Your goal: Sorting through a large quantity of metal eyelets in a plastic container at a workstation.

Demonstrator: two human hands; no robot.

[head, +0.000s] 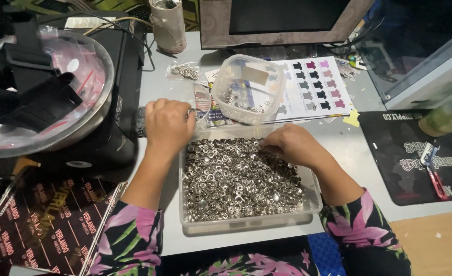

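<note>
Bare desk point(354, 148) lies open right of the tray point(246, 222), while the tub point(249, 89) crowds its far edge, the black machine point(111, 102) blocks the left, and a monitor point(282, 20) walls the back.

The person wears a dark, nearly black top printed with big pink flowers and green leaves. Well back from the fingers, its sleeves point(128, 240) end partway along both forearms, leaving the left hand point(167, 125) and right hand point(292, 145) bare. The same print covers the lap
</note>
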